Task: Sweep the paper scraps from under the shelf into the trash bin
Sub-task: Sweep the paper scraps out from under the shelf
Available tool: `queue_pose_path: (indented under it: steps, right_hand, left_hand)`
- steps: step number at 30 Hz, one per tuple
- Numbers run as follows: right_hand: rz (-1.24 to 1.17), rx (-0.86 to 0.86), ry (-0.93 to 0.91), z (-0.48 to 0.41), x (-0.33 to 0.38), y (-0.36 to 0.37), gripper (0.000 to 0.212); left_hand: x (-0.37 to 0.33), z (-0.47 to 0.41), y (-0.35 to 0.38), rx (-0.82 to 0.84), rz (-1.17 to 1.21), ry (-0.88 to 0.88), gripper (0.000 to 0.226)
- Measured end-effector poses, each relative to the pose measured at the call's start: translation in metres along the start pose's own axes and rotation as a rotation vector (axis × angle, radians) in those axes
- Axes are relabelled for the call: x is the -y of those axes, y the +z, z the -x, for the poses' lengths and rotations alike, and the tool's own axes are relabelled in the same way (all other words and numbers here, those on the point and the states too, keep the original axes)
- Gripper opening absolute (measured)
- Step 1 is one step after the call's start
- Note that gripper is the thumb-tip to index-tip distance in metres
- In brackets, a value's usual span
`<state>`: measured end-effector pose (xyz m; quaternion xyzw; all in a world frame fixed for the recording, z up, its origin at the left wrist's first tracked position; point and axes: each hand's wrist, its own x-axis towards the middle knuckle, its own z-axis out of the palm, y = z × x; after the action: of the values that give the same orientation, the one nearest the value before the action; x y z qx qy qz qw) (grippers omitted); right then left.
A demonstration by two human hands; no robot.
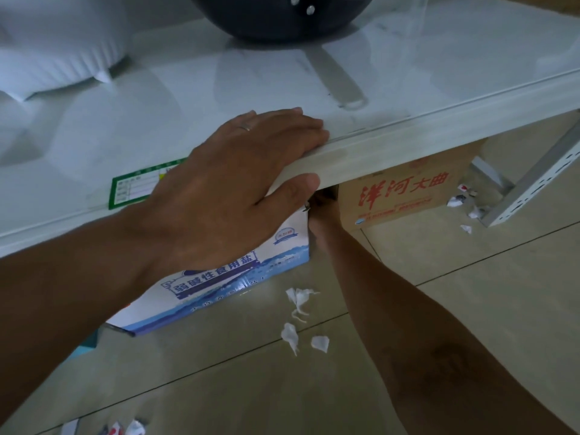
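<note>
My left hand (238, 171) lies flat on the front edge of the white shelf (439, 120), thumb hooked under the lip. My right hand (323, 208) reaches under the shelf into the dark gap between two boxes; its fingers are hidden, so what it holds cannot be told. White paper scraps (298, 299) lie on the tiled floor just in front of the shelf, with more scraps (464, 202) by the shelf's metal leg at the right and several coloured scraps (125, 430) at the bottom edge. No trash bin or broom is in view.
A blue-and-white salt carton (226, 287) stands under the shelf on the left, a brown cardboard box (405, 193) with red characters on the right. A perforated metal leg (533, 183) slants down at the far right. A dark wok (276, 17) and white sack (56, 48) sit on the shelf.
</note>
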<state>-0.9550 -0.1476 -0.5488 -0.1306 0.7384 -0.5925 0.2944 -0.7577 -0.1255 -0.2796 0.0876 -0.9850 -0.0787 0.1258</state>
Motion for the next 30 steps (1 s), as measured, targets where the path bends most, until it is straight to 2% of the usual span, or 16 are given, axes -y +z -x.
queue_pose_path:
  steps: [3,6,9,11,14,18,21,23,26,30]
  right_hand:
    - [-0.054,0.011,0.045,0.014,0.011,-0.003,0.017]
    - [-0.076,-0.038,0.12,0.016,0.01,-0.004,0.024]
    - [0.067,-0.124,0.161,0.038,0.017,-0.011,0.031]
    - [0.135,-0.138,0.137,0.066,0.014,-0.024,0.031]
    - [0.0,-0.163,0.071,0.103,0.006,-0.049,0.034]
    - [-0.1,-0.206,-0.025,0.083,0.016,-0.046,0.025]
    - [0.051,-0.155,-0.067,0.06,0.017,-0.021,0.027]
    - [0.147,-0.195,-0.082,0.051,0.019,-0.014,0.029]
    - [0.252,-0.229,-0.059,0.042,0.021,-0.009,0.028]
    - [0.368,-0.17,-0.047,0.053,0.014,-0.019,0.027]
  left_hand:
    - [0.0,0.0,0.0,0.005,-0.009,-0.003,0.055]
    - [-0.001,0.0,0.0,0.0,-0.006,-0.005,0.056]
    - [-0.001,-0.001,0.0,-0.01,0.0,0.0,0.057]
    - [-0.002,0.0,0.0,-0.013,0.007,-0.003,0.058]
    - [-0.001,-0.001,0.0,-0.024,-0.001,0.011,0.06]
    - [-0.003,-0.004,-0.001,-0.024,0.004,0.017,0.061]
    - [-0.003,0.001,0.001,-0.029,0.023,0.018,0.06]
    - [-0.004,0.001,0.002,-0.026,0.016,0.019,0.06]
    - [-0.003,-0.001,0.0,-0.027,0.004,0.022,0.059]
    - [-0.002,0.001,0.001,-0.054,0.006,0.031,0.058]
